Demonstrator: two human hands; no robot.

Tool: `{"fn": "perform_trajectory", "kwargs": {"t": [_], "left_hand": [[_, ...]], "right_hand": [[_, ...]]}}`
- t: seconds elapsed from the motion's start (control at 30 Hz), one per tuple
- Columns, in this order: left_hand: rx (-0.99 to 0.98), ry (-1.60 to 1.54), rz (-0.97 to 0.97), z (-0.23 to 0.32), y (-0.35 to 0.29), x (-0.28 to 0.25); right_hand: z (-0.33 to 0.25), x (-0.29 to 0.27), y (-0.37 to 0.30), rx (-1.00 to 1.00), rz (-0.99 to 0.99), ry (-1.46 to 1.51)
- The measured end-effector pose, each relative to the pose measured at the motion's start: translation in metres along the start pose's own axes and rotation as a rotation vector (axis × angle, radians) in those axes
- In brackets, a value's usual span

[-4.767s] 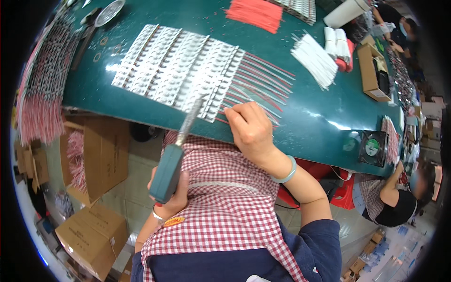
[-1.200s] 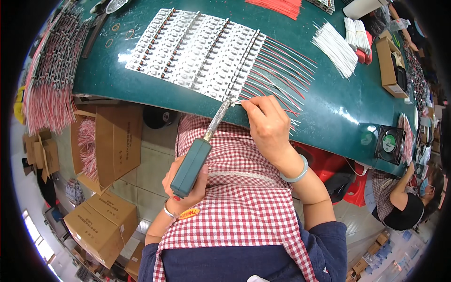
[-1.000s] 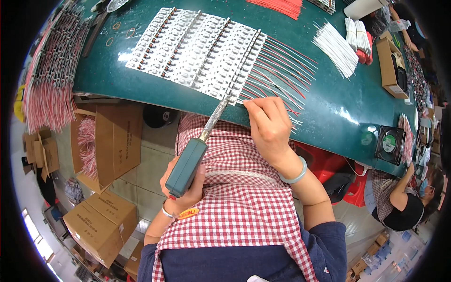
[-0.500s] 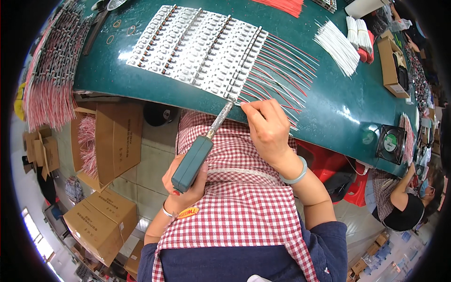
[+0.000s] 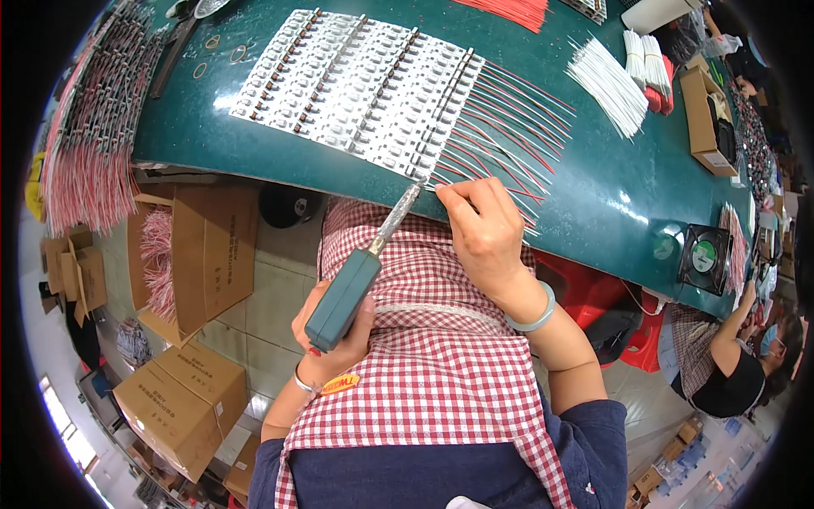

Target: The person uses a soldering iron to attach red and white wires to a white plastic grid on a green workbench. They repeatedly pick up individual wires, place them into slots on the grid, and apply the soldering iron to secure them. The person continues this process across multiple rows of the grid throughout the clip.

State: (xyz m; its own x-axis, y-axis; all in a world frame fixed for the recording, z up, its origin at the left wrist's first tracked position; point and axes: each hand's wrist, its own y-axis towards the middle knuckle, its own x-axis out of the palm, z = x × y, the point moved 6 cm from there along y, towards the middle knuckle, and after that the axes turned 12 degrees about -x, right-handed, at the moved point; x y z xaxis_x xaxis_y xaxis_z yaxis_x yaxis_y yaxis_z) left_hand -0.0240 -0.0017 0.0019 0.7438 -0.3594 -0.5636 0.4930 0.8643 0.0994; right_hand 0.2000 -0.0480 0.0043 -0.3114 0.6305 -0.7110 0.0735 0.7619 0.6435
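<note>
- Head view: I see my left hand (image 5: 346, 346), grip wrapped around a green-handled tool (image 5: 344, 297), its tip at the near right corner of a white panel (image 5: 339, 93).
- My right hand (image 5: 487, 225) pinches a thin wire (image 5: 431, 186) beside that tip.
- Beyond, red and white wires (image 5: 513, 114) fan rightward across the green desk (image 5: 203, 140).

Soldering iron tip (image 5: 417, 187) now at near corner of white panel (image 5: 343, 102)
</note>
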Motion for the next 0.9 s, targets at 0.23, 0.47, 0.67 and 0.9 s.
{"fn": "perform_trajectory", "kwargs": {"t": [0.23, 0.47, 0.67, 0.9], "left_hand": [[-0.117, -0.005, 0.015, -0.022, -0.015, -0.003], [-0.011, -0.019, 0.024, -0.01, -0.006, -0.001], [0.039, -0.011, -0.01, 0.005, 0.003, 0.001], [0.015, -0.015, -0.023, 0.004, 0.004, 0.002]], "right_hand": [[0.0, -0.001, 0.001, 0.006, 0.001, -0.006], [0.001, -0.001, 0.0, 0.015, -0.003, -0.007], [0.001, -0.002, -0.002, 0.019, 0.01, -0.018], [0.002, -0.001, -0.002, 0.018, 0.017, -0.019]]}}
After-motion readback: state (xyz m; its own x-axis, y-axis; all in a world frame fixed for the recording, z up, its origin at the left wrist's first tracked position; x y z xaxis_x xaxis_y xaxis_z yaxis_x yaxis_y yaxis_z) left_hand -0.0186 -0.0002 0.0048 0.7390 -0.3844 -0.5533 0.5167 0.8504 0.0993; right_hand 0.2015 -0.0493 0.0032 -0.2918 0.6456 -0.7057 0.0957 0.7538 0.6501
